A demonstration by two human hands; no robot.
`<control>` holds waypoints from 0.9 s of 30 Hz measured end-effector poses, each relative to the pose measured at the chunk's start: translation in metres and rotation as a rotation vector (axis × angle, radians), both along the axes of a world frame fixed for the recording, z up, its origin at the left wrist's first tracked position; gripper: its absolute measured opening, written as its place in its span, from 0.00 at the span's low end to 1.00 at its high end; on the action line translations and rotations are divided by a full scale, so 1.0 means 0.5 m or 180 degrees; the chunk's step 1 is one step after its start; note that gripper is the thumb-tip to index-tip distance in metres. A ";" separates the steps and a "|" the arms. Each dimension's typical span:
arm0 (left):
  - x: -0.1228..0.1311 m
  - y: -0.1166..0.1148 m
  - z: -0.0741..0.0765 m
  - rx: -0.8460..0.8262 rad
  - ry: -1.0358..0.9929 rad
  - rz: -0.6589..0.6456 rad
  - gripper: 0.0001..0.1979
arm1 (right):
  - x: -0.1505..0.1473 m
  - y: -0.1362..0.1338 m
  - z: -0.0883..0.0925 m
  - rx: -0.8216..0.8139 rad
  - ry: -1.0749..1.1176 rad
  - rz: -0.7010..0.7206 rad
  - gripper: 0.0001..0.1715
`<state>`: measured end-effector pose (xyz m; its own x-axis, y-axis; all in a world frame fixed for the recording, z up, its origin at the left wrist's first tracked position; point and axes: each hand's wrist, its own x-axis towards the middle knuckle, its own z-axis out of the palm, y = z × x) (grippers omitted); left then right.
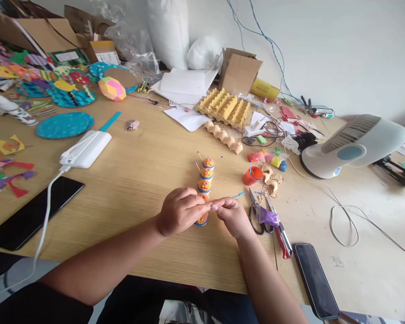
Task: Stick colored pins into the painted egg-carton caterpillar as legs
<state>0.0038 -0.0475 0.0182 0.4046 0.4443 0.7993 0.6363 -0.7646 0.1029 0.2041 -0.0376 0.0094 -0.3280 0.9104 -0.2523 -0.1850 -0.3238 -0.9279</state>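
A row of small orange, blue and yellow craft cups (205,177) runs down the middle of the wooden table (138,180), like a caterpillar with two thin antennae at its far end. My left hand (179,210) and my right hand (230,215) meet over the near end of the row, fingertips pinched together on something tiny that I cannot make out. A thin blue stick (239,195) pokes out past my right hand. The nearest cup (201,220) shows below my fingers.
Scissors (256,216), a purple scrap (269,217) and a red cutter (283,240) lie right of my hands, a phone (315,279) nearer the edge. Egg cartons (224,108), a white fan (354,144), a power bank (86,148), a dark tablet (33,211) and paper crafts (64,90) surround the work area.
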 end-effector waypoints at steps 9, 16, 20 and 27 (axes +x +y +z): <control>-0.004 0.001 -0.011 -0.0070 -0.0206 -0.0019 0.12 | 0.001 0.004 0.002 0.0059 -0.0039 0.0099 0.12; -0.003 0.009 -0.016 -0.0049 -0.0201 -0.0014 0.10 | 0.001 0.006 -0.005 0.0051 -0.0070 -0.0032 0.12; -0.003 0.014 -0.013 -0.0072 -0.0189 0.0071 0.09 | 0.003 0.009 -0.010 0.0063 -0.0133 0.0004 0.12; -0.003 0.014 -0.011 0.0038 -0.0210 -0.0053 0.09 | 0.008 0.014 -0.008 0.0162 -0.0027 0.0159 0.13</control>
